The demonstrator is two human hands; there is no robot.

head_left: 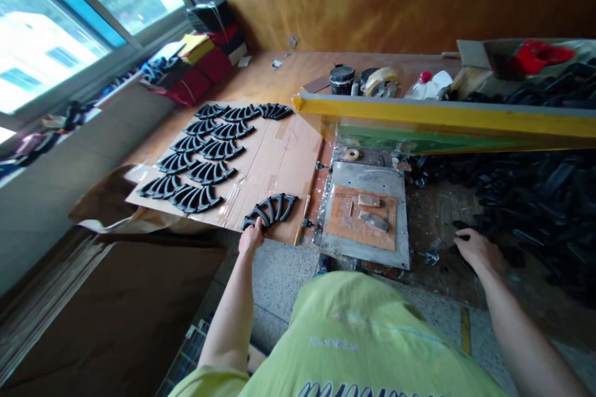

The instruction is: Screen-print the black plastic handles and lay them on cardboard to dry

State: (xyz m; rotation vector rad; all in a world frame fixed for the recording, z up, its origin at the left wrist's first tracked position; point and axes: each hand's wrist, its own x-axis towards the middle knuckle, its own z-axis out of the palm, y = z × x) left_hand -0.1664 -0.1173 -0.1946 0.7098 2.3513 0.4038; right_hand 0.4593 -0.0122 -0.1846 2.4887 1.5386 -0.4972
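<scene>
A fan of black curved handle-like pieces (275, 207) lies near the front edge of the cardboard sheet (265, 161). At the fan's left end my left hand (251, 237) is closed on one such piece, thumb on top. Out to the right, my right hand (477, 249) pinches a small dark piece (460, 224) over the brown worktop. Beside that hand rises a big heap of loose black pieces (559, 198). More fans of the same pieces (205, 172) overlap in rows on the left of the cardboard.
Between my hands sits a hinged metal plate (400, 223) bearing a brown pad (339, 229) and small blocks (372, 221). Its raised yellow-edged frame (419, 113) slants over the bench. Behind stand a black tub (342, 79), tape rolls (382, 82) and a cardboard box (474, 54).
</scene>
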